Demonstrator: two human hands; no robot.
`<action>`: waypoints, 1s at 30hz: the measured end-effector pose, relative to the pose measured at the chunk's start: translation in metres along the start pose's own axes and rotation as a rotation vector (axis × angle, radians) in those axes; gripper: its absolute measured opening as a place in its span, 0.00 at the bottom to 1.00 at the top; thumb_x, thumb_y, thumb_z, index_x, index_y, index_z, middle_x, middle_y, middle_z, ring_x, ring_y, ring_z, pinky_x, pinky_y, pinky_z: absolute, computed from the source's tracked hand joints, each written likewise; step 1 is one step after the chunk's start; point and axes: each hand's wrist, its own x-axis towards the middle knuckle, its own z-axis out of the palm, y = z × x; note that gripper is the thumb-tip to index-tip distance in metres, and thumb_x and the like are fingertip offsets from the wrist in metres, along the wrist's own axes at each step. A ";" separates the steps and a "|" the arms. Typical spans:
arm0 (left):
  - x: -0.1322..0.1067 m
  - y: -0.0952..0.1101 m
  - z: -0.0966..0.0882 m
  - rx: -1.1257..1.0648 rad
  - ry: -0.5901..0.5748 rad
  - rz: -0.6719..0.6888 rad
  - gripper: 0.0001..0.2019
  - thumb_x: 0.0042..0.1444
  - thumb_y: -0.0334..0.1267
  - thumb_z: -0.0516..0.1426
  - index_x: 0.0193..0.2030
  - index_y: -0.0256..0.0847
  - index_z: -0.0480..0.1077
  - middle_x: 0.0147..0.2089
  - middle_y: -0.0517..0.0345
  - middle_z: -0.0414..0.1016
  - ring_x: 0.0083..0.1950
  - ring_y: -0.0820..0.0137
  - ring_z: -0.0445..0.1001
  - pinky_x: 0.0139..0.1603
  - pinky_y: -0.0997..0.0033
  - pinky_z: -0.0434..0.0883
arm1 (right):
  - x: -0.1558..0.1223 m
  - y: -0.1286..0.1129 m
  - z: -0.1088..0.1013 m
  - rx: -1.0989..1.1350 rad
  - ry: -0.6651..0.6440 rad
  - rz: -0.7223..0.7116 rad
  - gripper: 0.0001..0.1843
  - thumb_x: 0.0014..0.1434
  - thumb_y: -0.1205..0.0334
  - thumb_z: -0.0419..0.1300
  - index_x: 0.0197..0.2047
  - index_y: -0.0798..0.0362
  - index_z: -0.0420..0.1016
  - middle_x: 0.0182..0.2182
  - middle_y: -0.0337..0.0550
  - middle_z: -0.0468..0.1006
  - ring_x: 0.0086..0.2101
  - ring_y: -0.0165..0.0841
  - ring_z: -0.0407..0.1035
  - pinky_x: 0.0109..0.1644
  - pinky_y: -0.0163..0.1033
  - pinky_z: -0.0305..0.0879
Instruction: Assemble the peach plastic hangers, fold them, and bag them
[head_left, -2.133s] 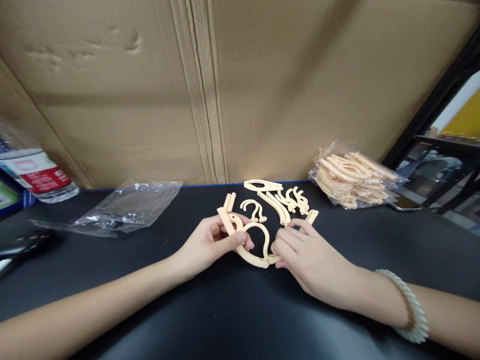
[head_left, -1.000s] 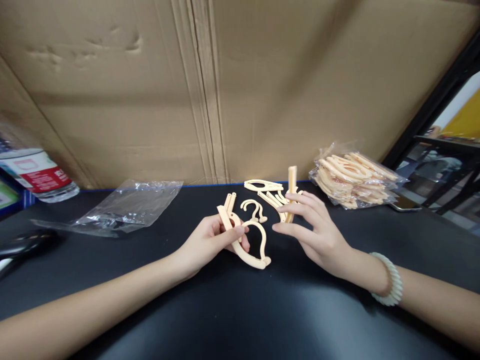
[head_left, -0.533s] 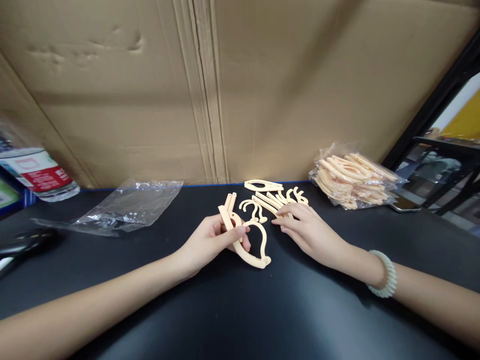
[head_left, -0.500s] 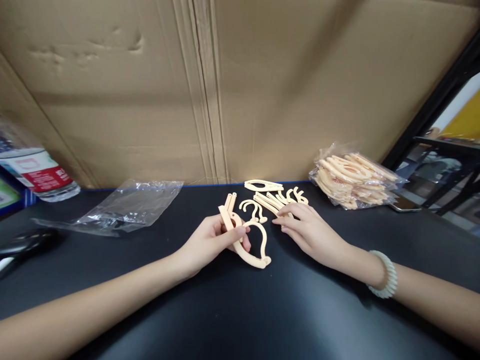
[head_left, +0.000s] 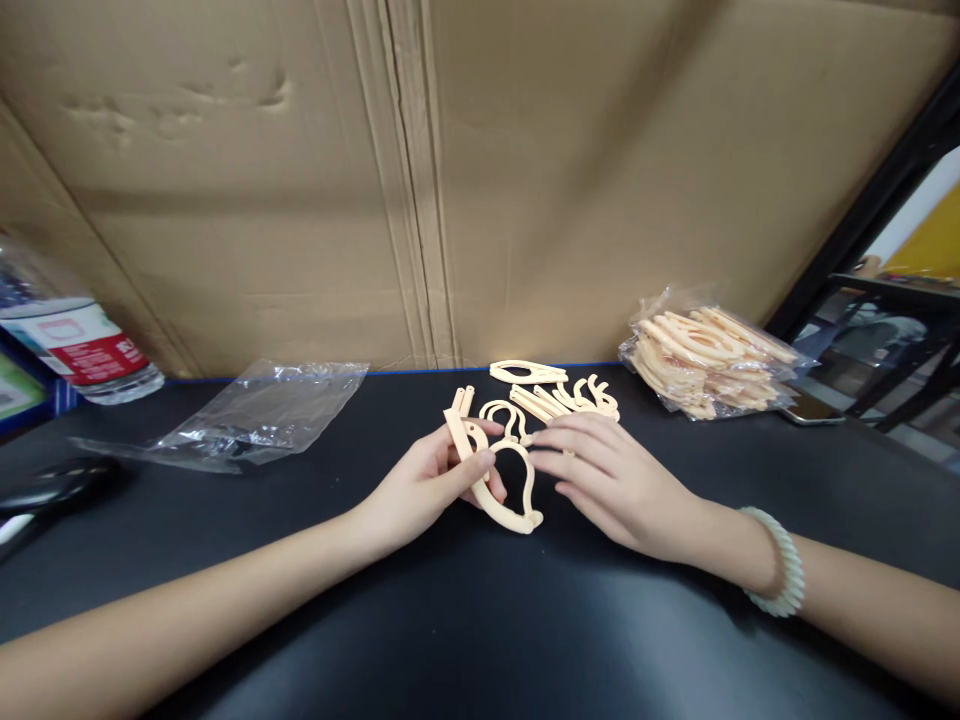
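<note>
Backdrop: brown cardboard [head_left: 600, 150] standing behind my black desk [head_left: 375, 640], with a shelf [head_left: 900, 282] beyond its right end.
Left hand [head_left: 439, 475]: pinched on a cream frame [head_left: 501, 516], thumb on top, fingers behind.
Frame: tilted near the desk's middle, its rounded loop between my two hands.
Right hand [head_left: 619, 480]: fingers loosely bent, tips just beside the loop; I cannot tell whether they touch it or hide a part.
Bracelet [head_left: 786, 565]: pale, around my right wrist.
Loose parts: two hooks [head_left: 523, 428] just behind the loop, bars [head_left: 534, 403] and smaller hooks [head_left: 602, 395] near my right hand, another frame [head_left: 551, 375] at the back edge.
Done: the held frame looks joined at its lower tip, as I judge it.
Left: the hooks and bars lie loose, and I see no hook fitted to the held frame.
Full bag [head_left: 697, 350]: back right, packed with similar cream parts, beside a phone [head_left: 814, 408].
Flat bag [head_left: 277, 410]: clear plastic, lying left of the parts.
Far left: a bottle [head_left: 94, 350] and a black mouse [head_left: 64, 485].
</note>
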 end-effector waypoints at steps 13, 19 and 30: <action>0.002 -0.001 0.001 -0.071 0.052 0.026 0.31 0.57 0.43 0.61 0.64 0.40 0.56 0.50 0.52 0.73 0.31 0.72 0.76 0.37 0.66 0.75 | -0.001 -0.007 -0.001 0.121 0.025 -0.091 0.14 0.61 0.75 0.51 0.46 0.56 0.73 0.37 0.46 0.78 0.41 0.37 0.69 0.52 0.50 0.67; 0.000 0.000 0.001 -0.040 0.034 0.027 0.32 0.58 0.43 0.61 0.66 0.40 0.55 0.41 0.57 0.74 0.32 0.71 0.75 0.36 0.67 0.73 | -0.002 -0.012 -0.003 0.279 0.077 0.004 0.17 0.58 0.77 0.49 0.45 0.55 0.73 0.40 0.49 0.75 0.39 0.35 0.68 0.45 0.44 0.69; -0.002 0.000 0.005 0.237 -0.114 0.009 0.18 0.60 0.45 0.57 0.53 0.38 0.68 0.27 0.65 0.67 0.29 0.72 0.66 0.33 0.72 0.66 | 0.004 -0.020 -0.015 0.960 -0.109 0.270 0.23 0.66 0.60 0.55 0.63 0.49 0.62 0.62 0.53 0.63 0.60 0.38 0.60 0.58 0.45 0.66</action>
